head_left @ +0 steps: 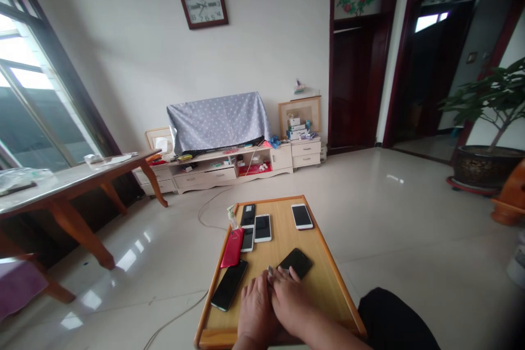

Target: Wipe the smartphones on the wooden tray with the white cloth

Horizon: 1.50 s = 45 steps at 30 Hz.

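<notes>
My left hand (256, 305) and my right hand (290, 294) are pressed together low over a small wooden table (274, 262), with fingers closed. A small pale, shiny tip (269, 270) pokes out between their fingertips; what it belongs to is hidden. Just beyond the right hand's fingers lies a black smartphone (298, 262), partly covered by them. To the left of my left hand, another dark smartphone (229, 286) lies flat. A red phone (233, 248) is farther up the left edge. Beside it are two white phones (263, 228) (247, 239) and a dark phone (248, 214).
A clear pump bottle (232, 217) stands at the table's far left. One white phone (302, 216) lies at the far right. Raised orange-brown edging (334, 265) borders the tabletop. Beyond are a low cabinet (205, 176), a larger table (82, 180) and a potted plant (488, 164).
</notes>
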Available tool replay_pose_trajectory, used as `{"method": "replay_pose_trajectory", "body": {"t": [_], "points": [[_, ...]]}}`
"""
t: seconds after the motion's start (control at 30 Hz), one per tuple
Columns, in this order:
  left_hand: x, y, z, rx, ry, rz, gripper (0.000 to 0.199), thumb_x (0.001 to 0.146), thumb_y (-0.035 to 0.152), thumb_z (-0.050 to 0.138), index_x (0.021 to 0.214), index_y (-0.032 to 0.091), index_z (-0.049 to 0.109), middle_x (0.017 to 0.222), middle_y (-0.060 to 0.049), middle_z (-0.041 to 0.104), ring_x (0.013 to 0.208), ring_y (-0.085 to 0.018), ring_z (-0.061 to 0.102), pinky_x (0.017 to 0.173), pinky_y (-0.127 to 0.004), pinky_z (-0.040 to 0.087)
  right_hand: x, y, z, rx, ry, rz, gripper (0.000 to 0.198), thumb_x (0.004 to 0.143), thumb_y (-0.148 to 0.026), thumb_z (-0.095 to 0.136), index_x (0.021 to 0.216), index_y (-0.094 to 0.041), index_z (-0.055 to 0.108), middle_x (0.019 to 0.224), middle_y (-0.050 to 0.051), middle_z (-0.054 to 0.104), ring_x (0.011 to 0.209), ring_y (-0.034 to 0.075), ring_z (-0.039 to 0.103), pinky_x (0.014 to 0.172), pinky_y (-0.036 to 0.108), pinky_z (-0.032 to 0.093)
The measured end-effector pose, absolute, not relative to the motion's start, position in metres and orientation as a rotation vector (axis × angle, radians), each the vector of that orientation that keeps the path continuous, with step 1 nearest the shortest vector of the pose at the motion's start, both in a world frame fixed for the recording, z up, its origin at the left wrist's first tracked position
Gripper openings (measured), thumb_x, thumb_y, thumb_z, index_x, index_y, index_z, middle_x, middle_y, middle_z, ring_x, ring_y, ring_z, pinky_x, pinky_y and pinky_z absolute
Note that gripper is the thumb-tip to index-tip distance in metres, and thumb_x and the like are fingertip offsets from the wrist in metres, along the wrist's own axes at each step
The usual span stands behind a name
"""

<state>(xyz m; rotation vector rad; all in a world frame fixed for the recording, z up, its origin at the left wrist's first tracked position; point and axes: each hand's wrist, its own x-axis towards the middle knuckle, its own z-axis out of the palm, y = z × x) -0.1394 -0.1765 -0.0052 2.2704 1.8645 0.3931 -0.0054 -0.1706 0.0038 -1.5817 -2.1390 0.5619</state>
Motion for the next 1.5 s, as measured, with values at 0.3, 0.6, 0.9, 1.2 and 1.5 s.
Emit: {"method": "replay_pose_trajectory", "body": {"t": [0.3, 0.6, 0.9, 1.2, 1.5], "points": [[-0.136, -0.177, -0.002, 2.259, 1.899, 0.376, 0.072, 0.08, 0.048, 0.058, 0.144, 0.018, 0.043, 0.143, -0.011, 0.055, 0.134, -0.027, 0.045, 0.113, -0.038, 0.027, 0.031, -0.142, 0.013, -1.857, -2.012, 0.428, 0.056, 0.101, -0.034, 0.028, 0.151, -0.013, 0.043, 0.157, 0.011, 0.039, 0.148, 0.027, 0.03, 0.123, 0.047, 0.009], [-0.135, -0.178, -0.002, 2.265, 1.867, 0.385, 0.059, 0.086, 0.037, 0.052, 0.142, 0.021, 0.044, 0.142, -0.01, 0.055, 0.133, -0.025, 0.046, 0.111, -0.035, 0.028, 0.018, -0.172, 0.01, -1.59, -2.131, 0.576, 0.05, 0.103, -0.034, 0.027, 0.149, -0.029, 0.046, 0.155, 0.003, 0.044, 0.146, 0.024, 0.034, 0.123, 0.05, 0.004], [-0.136, -0.178, -0.005, 2.28, 1.862, 0.484, 0.056, 0.083, 0.039, 0.055, 0.136, 0.022, 0.05, 0.135, -0.009, 0.06, 0.127, -0.026, 0.049, 0.109, -0.037, 0.029, 0.028, -0.168, 0.006, -1.708, -2.075, 0.478, 0.054, 0.102, -0.039, 0.03, 0.151, -0.02, 0.044, 0.157, 0.008, 0.04, 0.148, 0.027, 0.03, 0.123, 0.049, 0.007], [-0.134, -0.179, -0.005, 2.277, 1.892, 0.506, 0.058, 0.081, 0.045, 0.058, 0.134, 0.022, 0.052, 0.133, -0.009, 0.061, 0.127, -0.026, 0.05, 0.108, -0.036, 0.03, 0.042, -0.17, 0.014, -1.721, -2.033, 0.457, 0.053, 0.104, -0.043, 0.022, 0.144, -0.026, 0.053, 0.152, 0.006, 0.048, 0.145, 0.027, 0.037, 0.122, 0.055, 0.006], [-0.137, -0.178, -0.006, 2.286, 1.889, 0.402, 0.051, 0.086, 0.03, 0.049, 0.137, 0.022, 0.05, 0.138, -0.007, 0.058, 0.13, -0.023, 0.046, 0.111, -0.033, 0.026, 0.018, -0.197, -0.001, -1.512, -2.122, 0.518, 0.053, 0.104, -0.048, 0.028, 0.149, -0.028, 0.047, 0.152, 0.005, 0.047, 0.143, 0.028, 0.039, 0.123, 0.051, 0.013]]}}
